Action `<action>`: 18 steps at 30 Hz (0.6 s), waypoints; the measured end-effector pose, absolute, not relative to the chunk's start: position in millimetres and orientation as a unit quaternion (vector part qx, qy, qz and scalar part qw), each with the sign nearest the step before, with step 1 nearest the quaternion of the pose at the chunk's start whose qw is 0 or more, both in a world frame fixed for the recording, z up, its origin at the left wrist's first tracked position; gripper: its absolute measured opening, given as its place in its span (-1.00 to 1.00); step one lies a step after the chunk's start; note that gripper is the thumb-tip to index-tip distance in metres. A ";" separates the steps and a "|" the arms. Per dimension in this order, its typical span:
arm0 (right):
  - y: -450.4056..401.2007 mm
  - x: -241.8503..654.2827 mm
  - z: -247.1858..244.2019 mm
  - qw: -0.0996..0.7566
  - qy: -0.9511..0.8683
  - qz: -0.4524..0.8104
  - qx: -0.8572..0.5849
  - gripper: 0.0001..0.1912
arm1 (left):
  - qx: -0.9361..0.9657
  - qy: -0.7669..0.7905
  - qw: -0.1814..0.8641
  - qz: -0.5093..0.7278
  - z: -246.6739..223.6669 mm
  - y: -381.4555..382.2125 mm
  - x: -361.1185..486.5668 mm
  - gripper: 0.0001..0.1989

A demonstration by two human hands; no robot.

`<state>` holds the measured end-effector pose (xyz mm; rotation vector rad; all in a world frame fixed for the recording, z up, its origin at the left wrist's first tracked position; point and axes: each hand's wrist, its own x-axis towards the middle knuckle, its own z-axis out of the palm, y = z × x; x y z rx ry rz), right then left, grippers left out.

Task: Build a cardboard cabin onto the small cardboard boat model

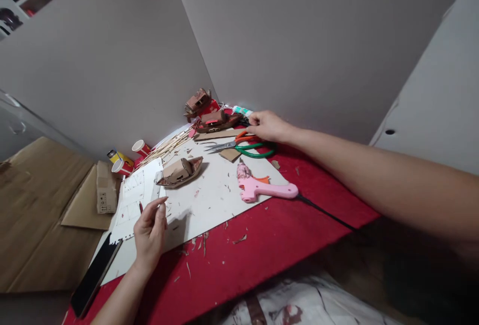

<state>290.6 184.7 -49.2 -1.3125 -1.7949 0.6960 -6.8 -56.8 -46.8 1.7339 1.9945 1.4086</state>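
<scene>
My left hand [150, 227] is raised over the near left of the white sheet, fingers curled with the thumb by the index finger; what they hold, if anything, is too small to tell. Just beyond it sits a small cardboard boat [181, 171]. At the back right, my right hand [266, 125] has its fingers closed at dark items behind the orange-handled tool [245, 137]; its grasp is hidden. Nearer me lie green-handled scissors [258, 150], blades pointing left. A pink glue gun [262, 188] rests on its side at the right edge of the sheet.
Two more cardboard boats [217, 121] [198, 101] stand by the wall corner. Wooden sticks [170, 145], paper cups [140, 148] and a drawn-on paper [132, 197] are at left. A phone [95, 277] and large cardboard [45, 215] flank the red table [232, 270].
</scene>
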 end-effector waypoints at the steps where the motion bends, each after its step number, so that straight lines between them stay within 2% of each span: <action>1: 186.0 291.3 -51.6 0.390 -0.711 0.274 -0.517 -0.62 | 0.581 0.665 0.057 0.465 -43.2 -54.4 -9.2 -0.75; 5: 188.7 290.0 -55.4 0.376 -0.730 0.268 -0.504 -0.65 | 0.626 0.658 -0.011 0.418 -21.6 -30.1 -19.0 -0.71; 10: 186.8 288.0 -57.9 0.357 -0.757 0.250 -0.487 -0.70 | 0.737 0.610 -0.089 0.278 -0.2 21.5 -20.3 -0.68; 15: 185.2 292.0 -59.2 0.329 -0.780 0.229 -0.479 -0.75 | 0.811 0.560 -0.126 0.115 -7.5 54.4 -16.0 -0.48; 18: 184.9 293.5 -58.6 0.311 -0.794 0.222 -0.472 -0.80 | 0.825 0.543 -0.148 0.054 -15.3 62.2 -18.2 -0.44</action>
